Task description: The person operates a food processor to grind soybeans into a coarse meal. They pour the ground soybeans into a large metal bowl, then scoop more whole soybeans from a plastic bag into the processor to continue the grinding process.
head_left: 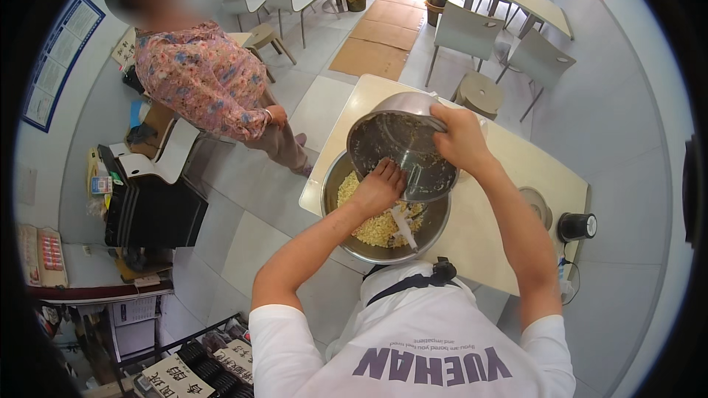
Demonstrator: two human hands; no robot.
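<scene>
A steel pot [424, 151] is tipped on its side above a wide steel mixing bowl [330, 177]. My right hand [462, 136] is closed on the pot's rim at its upper right. Bits of food cling to the pot's inner wall. My left hand [380, 186] reaches into the pot's mouth with its fingers curled together; whether they hold anything is hidden. Yellow, finely chopped food [380, 228] lies in the mixing bowl, partly covered by the pot and my left hand. A white utensil [404, 227] leans in that bowl near its front rim.
The bowl rests on a cream table [516, 184]. To its right are a round lid-like disc [535, 205] and a black cylindrical device [577, 226]. A person in a floral shirt [203, 77] stands at the left. Chairs [466, 33] and a stool [478, 93] stand beyond the table.
</scene>
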